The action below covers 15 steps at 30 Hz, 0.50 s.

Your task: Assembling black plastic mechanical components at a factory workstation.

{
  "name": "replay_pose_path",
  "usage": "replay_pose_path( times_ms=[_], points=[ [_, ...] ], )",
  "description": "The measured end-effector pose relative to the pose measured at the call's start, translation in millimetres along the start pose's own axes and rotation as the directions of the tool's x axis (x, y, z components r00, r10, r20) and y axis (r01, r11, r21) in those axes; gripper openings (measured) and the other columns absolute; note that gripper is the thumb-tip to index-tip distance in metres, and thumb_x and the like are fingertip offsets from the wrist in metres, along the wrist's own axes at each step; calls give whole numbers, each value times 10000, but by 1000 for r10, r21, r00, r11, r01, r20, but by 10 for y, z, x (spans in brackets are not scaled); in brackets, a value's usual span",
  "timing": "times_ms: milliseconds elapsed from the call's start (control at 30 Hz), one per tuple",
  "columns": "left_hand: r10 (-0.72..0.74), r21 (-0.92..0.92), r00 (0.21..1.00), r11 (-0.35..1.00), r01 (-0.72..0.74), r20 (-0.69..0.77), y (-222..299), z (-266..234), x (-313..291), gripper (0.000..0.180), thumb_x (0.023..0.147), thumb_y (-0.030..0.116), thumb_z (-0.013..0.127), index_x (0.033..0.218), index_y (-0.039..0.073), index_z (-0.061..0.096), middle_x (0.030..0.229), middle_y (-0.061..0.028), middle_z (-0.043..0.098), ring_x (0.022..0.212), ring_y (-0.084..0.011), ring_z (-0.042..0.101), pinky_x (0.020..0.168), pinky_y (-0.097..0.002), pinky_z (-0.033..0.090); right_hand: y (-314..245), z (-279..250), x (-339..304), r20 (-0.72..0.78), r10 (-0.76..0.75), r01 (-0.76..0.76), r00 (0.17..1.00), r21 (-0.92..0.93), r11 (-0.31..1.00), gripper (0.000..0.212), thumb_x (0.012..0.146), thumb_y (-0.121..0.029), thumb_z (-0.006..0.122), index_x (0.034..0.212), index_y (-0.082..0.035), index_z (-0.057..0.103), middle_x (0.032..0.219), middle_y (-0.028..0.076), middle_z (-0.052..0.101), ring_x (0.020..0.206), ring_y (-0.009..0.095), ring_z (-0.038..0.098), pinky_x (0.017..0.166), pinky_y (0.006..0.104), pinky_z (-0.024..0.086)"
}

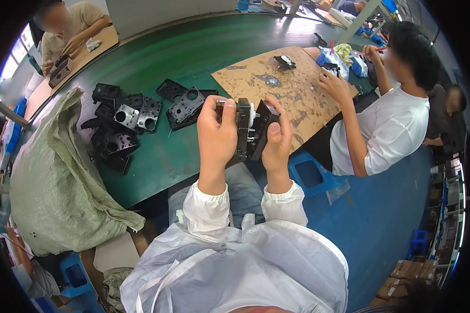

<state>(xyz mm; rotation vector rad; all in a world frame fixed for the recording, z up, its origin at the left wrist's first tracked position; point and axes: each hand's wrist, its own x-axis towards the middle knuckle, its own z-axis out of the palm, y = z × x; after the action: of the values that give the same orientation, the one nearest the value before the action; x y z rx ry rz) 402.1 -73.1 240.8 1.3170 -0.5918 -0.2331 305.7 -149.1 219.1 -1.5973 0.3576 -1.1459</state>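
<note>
My left hand (215, 133) is closed around a black plastic gear housing (243, 128), held upright in front of me above the table edge. White gears (252, 113) show on its right side. By the left thumb a short metal pin (221, 101) sticks out; whether it belongs to the housing I cannot tell. My right hand (278, 143) grips a black plastic cover (263, 128), tilted, its inner side facing the gears. A narrow gap parts the two pieces at the top, while their lower ends are close together. Fingertips behind both parts are hidden.
Black plastic housings lie in a heap (117, 125) and a smaller stack (185, 107) on the green table (156, 180). A brown board (303, 112) bears another part (284, 62). A woven sack (57, 182) stands left. At right a co-worker (384, 122) handles a part; a blue stool (313, 175) is nearby.
</note>
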Motion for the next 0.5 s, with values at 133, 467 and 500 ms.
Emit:
replay_pose_path(
  times_ms=[133, 467, 500],
  points=[
    [-13, 2, 1000, 1000, 13, -2, 0, -12, 21, 166, 965, 162, 561, 933, 0, 553, 759, -68, 589, 661, -119, 516, 605, -258, 442, -11, 28, 34, -3, -16, 16, 1000, 9, 1000, 639, 959, -503, 511, 1362, -8, 483, 1150, 146, 603, 906, 167, 557, 815, 266, 441],
    [-13, 33, 1000, 999, 13, -26, -70, -18, 27, 168, 970, 163, 550, 925, 1, 548, 761, -73, 589, 657, -138, 517, 610, -276, 449, 20, 58, 24, 19, 38, -38, 999, -42, 998, 603, 974, -479, 481, 1350, -7, 495, 1196, 148, 599, 979, 206, 567, 869, 302, 440],
    [-15, 42, 999, 999, 16, -30, -78, -21, 25, 167, 972, 162, 547, 924, 2, 547, 762, -73, 588, 655, -141, 516, 611, -278, 450, 29, 62, 22, 26, 54, -52, 998, -56, 997, 601, 976, -479, 477, 1348, -7, 497, 1203, 150, 599, 988, 213, 570, 877, 309, 441]
  ],
)
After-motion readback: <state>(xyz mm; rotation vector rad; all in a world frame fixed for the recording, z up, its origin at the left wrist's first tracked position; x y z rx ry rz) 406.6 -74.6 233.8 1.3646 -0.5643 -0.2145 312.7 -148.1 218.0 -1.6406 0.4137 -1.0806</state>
